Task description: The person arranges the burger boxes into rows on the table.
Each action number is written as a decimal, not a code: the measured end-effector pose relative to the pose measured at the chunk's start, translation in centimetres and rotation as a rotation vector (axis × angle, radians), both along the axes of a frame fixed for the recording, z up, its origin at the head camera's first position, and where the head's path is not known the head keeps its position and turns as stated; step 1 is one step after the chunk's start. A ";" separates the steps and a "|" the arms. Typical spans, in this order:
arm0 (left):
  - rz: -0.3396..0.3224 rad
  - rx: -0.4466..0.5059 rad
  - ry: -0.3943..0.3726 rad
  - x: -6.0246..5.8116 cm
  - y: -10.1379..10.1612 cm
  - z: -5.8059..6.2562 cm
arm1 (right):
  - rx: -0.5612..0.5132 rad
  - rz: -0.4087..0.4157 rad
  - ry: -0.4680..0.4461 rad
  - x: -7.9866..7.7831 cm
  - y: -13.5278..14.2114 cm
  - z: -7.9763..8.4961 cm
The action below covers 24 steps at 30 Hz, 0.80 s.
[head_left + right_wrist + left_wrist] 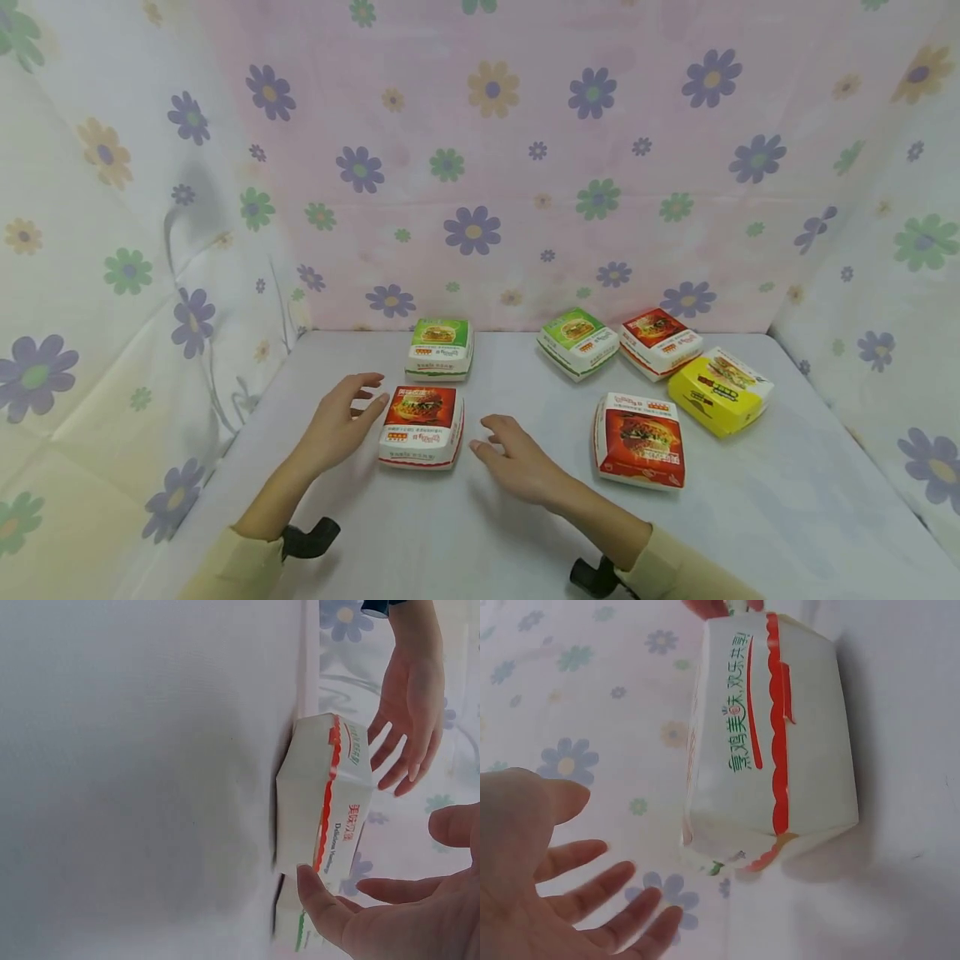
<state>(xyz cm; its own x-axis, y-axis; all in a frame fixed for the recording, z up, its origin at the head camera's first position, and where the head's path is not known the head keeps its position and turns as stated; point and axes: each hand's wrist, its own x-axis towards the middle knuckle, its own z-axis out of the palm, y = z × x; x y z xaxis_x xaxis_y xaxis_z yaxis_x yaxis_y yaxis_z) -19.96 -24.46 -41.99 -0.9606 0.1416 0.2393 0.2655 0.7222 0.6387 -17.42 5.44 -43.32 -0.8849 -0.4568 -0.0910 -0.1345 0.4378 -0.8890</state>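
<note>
A red and white burger box (420, 427) sits on the white table between my two hands. To its left is my left hand (341, 427), fingers loosely bent and holding nothing. On the other side my right hand (517, 461) hovers with thumb and fingers apart, also holding nothing. The left wrist view shows the side of this box (780, 727) with a red scalloped edge, the left fingers spread beside it. In the right wrist view the box (322, 795) stands past the right fingertips. Right behind it is a green and white burger box (440, 350).
Toward the right stand another green box (577, 343), a red box (660, 343) and a yellow box (720, 392), close together. Nearer me lies a red burger box (640, 442), turned the other way. A flowered cloth (480, 167) hangs behind the table (525, 558) and at both sides.
</note>
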 end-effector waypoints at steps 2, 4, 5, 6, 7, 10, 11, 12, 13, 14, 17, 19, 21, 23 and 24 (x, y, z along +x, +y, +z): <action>-0.010 -0.008 0.041 0.0 0.5 0.3 | 0.002 -0.002 0.002 -0.1 0.3 0.2; -0.024 -0.021 0.065 0.1 0.9 0.6 | 0.006 -0.002 -0.001 0.0 0.6 0.4; -0.035 -0.029 0.073 0.2 1.2 0.7 | 0.006 -0.003 -0.002 0.0 0.8 0.6; -0.049 -0.037 0.078 0.2 1.4 0.8 | 0.008 -0.005 -0.001 0.0 0.9 0.7; -0.064 -0.050 0.086 0.3 1.7 1.0 | 0.010 -0.006 -0.001 0.0 1.1 0.8; -0.113 -0.087 0.108 0.5 2.5 1.2 | 0.009 -0.013 0.013 0.0 1.7 1.1; -0.132 -0.094 0.115 0.5 2.8 1.3 | 0.009 -0.016 0.020 0.0 1.8 1.2; -0.150 -0.103 0.124 0.5 3.2 1.4 | 0.010 -0.019 0.027 0.0 2.1 1.4; -0.167 -0.110 0.133 0.5 3.5 1.5 | 0.009 -0.023 0.035 -0.1 2.3 1.5; -0.187 -0.113 0.138 0.5 4.0 1.6 | 0.009 -0.028 0.045 -0.1 2.6 1.6; -0.236 -0.127 0.149 0.3 5.3 2.0 | 0.016 -0.048 0.075 -0.2 3.4 1.8; -0.255 -0.145 0.155 0.1 6.2 2.3 | 0.022 -0.065 0.094 -0.2 3.9 2.0; -0.269 -0.160 0.154 0.0 7.2 2.6 | 0.032 -0.079 0.109 -0.3 4.5 2.2; -0.289 -0.174 0.147 -0.2 8.2 2.9 | 0.043 -0.090 0.116 -0.3 5.2 2.6; -0.301 -0.177 0.144 -0.3 8.8 3.0 | 0.052 -0.096 0.116 -0.3 5.5 2.8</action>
<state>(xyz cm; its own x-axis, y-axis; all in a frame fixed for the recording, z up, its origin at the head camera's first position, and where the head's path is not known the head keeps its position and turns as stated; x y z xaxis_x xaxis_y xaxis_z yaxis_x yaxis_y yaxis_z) -20.21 -15.68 -38.98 -0.8280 0.4636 0.3153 0.5606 0.6942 0.4515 -17.70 10.96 -40.54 -0.9303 -0.3666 -0.0065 -0.1906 0.4986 -0.8456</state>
